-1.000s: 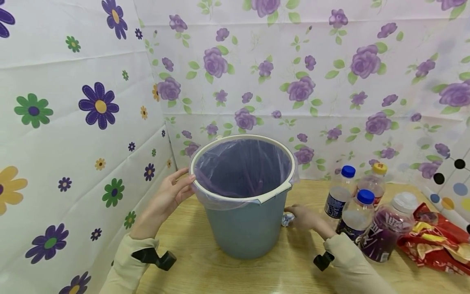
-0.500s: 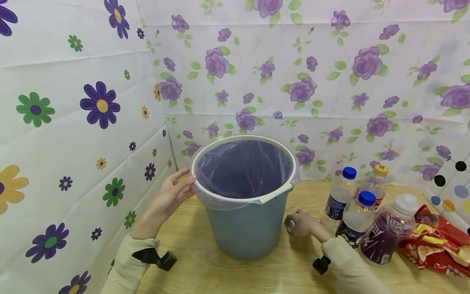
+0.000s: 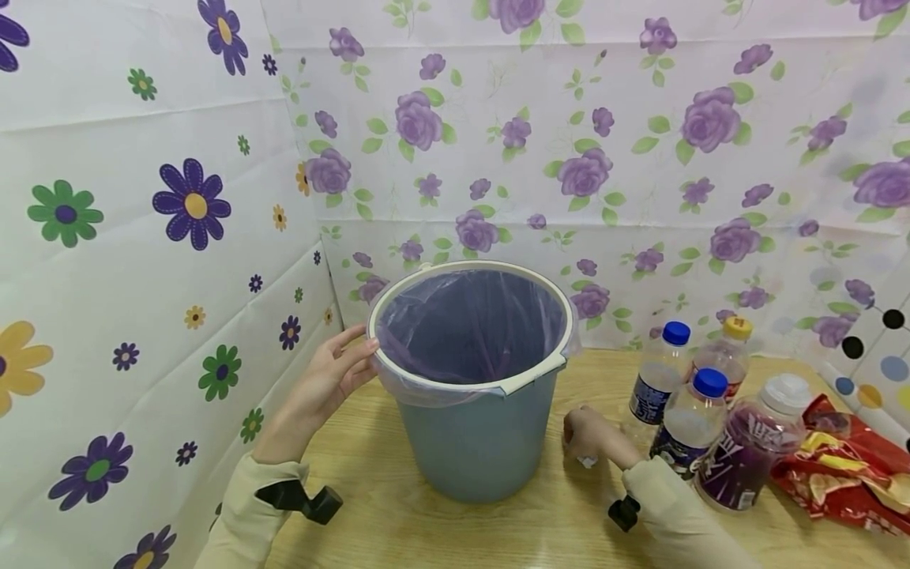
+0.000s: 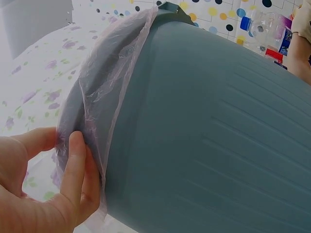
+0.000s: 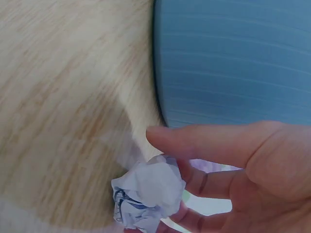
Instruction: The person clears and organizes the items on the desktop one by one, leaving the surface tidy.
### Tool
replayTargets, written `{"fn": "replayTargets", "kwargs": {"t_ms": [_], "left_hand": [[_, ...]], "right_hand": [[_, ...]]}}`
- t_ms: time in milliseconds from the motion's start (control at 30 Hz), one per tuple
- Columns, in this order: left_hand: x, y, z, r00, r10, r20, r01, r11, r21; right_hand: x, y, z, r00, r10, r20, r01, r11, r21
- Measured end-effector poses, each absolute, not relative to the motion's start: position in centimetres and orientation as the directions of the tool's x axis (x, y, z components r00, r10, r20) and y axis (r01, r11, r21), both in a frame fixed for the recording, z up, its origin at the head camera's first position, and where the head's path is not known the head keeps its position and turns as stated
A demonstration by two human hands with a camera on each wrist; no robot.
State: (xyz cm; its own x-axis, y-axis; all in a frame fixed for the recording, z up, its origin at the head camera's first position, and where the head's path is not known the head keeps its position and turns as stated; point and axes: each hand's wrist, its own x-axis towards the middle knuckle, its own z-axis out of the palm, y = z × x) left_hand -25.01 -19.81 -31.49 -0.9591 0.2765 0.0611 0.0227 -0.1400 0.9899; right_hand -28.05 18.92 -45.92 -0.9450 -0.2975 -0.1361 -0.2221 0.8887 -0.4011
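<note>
A grey-blue trash bin [image 3: 472, 450] with a cream rim stands upright on the wooden table, lined with a thin translucent purple bag [image 3: 426, 393]. My left hand [image 3: 334, 375] grips the bin's left rim; in the left wrist view its fingertips [image 4: 76, 141] press the bag folded over the edge. To the right of the bin, low over the table, is my right hand [image 3: 592, 436]. Its fingers curl round a crumpled paper ball [image 5: 150, 189], white with dark blue print. From the head, the paper is mostly hidden under the hand. My right thumb appears apart from it.
Several plastic bottles stand right of my right hand, among them a blue-capped bottle [image 3: 690, 423] and a purple bottle [image 3: 753, 442] with a white cap. Beyond them lies a red snack bag [image 3: 846, 466]. Flower-printed sheets [image 3: 498, 158] enclose the table behind and at left.
My right hand has taken up the paper ball beside the bin and moved slightly right, away from the bin's side. My left hand and the bin have kept their places.
</note>
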Motion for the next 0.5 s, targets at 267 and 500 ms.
{"fn": "replayTargets", "kwargs": {"t_ms": [267,500], "left_hand": [[-25.02,-19.77,-31.42,-0.959,0.276,0.065,0.021,-0.159,0.987],[-25.23,-19.75,-31.53,-0.958,0.280,0.059,0.014,-0.159,0.987]], "right_hand": [[-28.08,19.26,-45.89,-0.959,-0.267,-0.098,-0.200,0.879,-0.433],[-28.34,19.82,-45.98,-0.960,-0.275,-0.050,-0.227,0.873,-0.432]]}}
